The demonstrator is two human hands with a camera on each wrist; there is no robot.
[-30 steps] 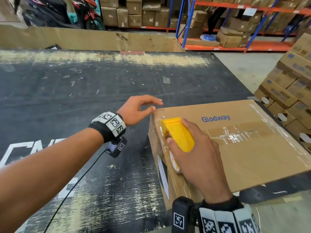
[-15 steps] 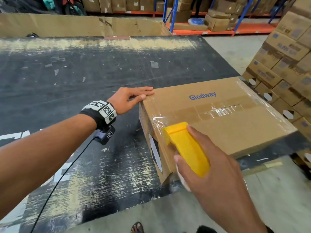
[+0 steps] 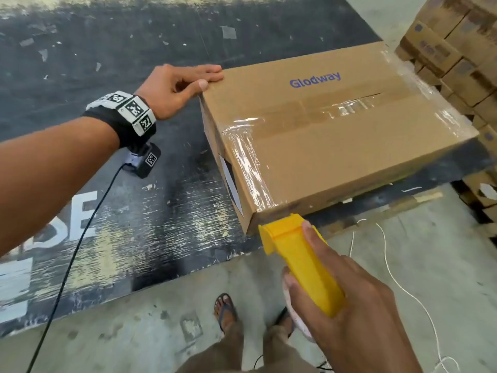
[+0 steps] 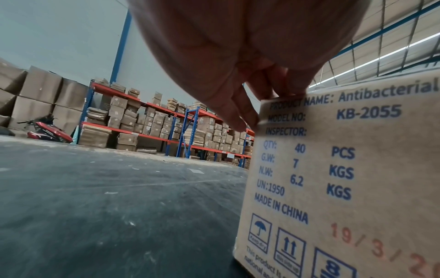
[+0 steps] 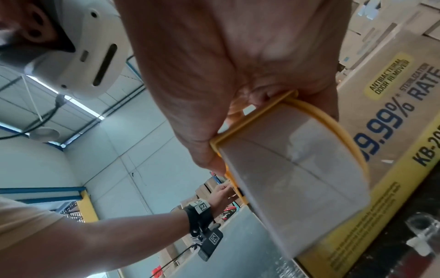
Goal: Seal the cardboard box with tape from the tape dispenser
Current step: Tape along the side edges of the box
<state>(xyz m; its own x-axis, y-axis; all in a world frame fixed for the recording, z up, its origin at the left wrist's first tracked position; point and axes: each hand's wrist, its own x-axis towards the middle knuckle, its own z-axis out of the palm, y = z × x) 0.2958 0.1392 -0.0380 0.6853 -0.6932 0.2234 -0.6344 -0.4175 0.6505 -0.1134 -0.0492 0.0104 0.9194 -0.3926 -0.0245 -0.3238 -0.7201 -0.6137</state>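
A brown cardboard box (image 3: pixel 336 146) marked "Glodway" lies on the black table (image 3: pixel 107 184), its near corner at the table's front edge. Clear tape (image 3: pixel 250 168) runs along the box's left top edge down to that corner. My right hand (image 3: pixel 347 300) grips the yellow tape dispenser (image 3: pixel 301 262) just below the near corner; the tape roll (image 5: pixel 292 169) fills the right wrist view. My left hand (image 3: pixel 180 84) lies with straight fingers on the box's far left corner (image 4: pixel 273 101), thumb against its side.
Stacked cardboard cartons (image 3: pixel 457 57) stand to the right of the table. A white cord (image 3: pixel 398 281) lies on the concrete floor (image 3: pixel 134 332) near my sandalled feet (image 3: pixel 226 308). Warehouse racks of boxes (image 4: pixel 152 122) and a red motorbike (image 4: pixel 47 129) stand far behind.
My right hand drew the dispenser along the box's left edge toward me and down past the near corner, laying tape. My left hand came to rest on the far corner.
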